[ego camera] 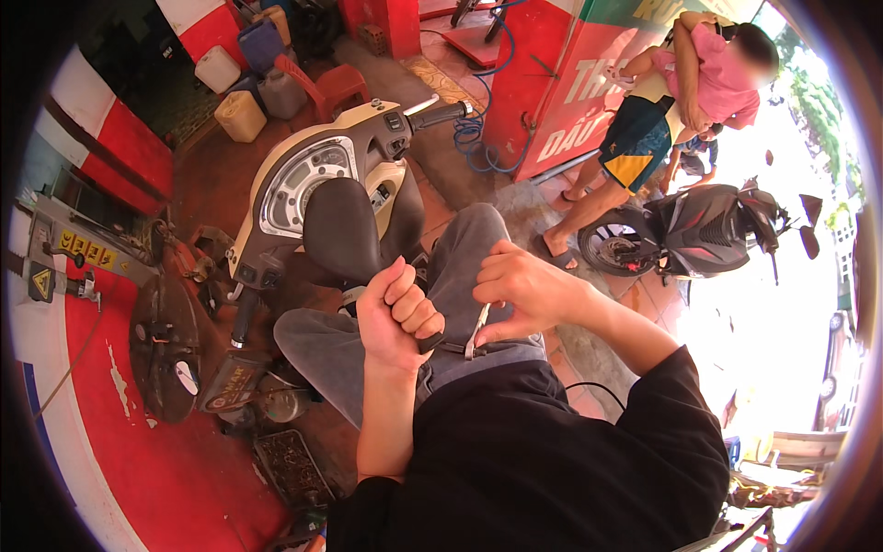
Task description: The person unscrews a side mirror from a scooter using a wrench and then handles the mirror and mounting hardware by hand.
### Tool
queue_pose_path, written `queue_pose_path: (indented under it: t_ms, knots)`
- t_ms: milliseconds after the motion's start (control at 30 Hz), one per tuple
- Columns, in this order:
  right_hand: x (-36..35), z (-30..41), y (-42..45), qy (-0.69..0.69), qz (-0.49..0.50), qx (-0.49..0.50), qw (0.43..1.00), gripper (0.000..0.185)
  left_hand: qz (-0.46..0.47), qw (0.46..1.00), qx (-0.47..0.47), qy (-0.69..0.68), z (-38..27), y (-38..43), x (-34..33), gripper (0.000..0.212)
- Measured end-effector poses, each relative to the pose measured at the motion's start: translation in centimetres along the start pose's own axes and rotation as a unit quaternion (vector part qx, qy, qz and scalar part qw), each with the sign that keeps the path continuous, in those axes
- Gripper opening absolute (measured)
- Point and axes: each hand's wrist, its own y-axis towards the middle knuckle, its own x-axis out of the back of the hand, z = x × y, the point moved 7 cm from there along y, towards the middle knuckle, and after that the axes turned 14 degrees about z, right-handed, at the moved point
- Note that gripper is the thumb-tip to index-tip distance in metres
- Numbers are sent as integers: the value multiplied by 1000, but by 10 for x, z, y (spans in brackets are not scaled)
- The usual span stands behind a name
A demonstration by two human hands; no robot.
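My left hand (399, 310) is closed around a dark piece (430, 341) whose end shows below the fingers. From it a short dark rod (452, 348) runs right, across my lap. Between the fingers and thumb of my right hand (524, 293) is a metal wrench (482, 323), held steeply, with its head (471, 352) on the rod's far end. Most of the dark piece is hidden by my fingers. Just beyond my knees stands a scooter with a cream and brown handlebar cover (256, 196), a chrome-rimmed instrument panel (314, 169) and a dark rounded piece (341, 228) before it.
Plastic jerrycans (241, 116) and a red plastic chair (341, 86) stand behind the scooter. A blue coiled hose (476, 141) hangs by the red wall. At right, a person (641, 131) carries a child (721, 76) near a parked black scooter (703, 231). Machinery (90, 241) lines the left.
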Motion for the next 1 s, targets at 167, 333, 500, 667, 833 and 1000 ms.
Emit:
queue_pose_path:
  t_ms: [167, 333, 500, 667, 833, 1000]
  knots:
    - [-6, -4, 2, 40, 17, -1, 999, 51, 16, 1000, -3, -26, -1, 0, 0, 43]
    - [-7, -3, 4, 58, -1, 13, 998, 49, 31, 999, -7, -44, -1, -1, -1, 43]
    - [-19, -9, 4, 128, -28, 19, 991, 45, 43, 994, -68, -71, -8, -3, -2, 43]
    - [-37, -14, 0, 211, -53, -26, 976, 40, 36, 985, -170, 21, -25, -9, -5, 43]
    - [-57, -10, -3, 343, -43, -95, 934, 26, 9, 935, -297, 193, -42, -21, -17, 43]
    - [-47, 5, -1, 285, -100, -170, 938, 21, -42, 890, -338, 303, -48, -30, -21, 43]
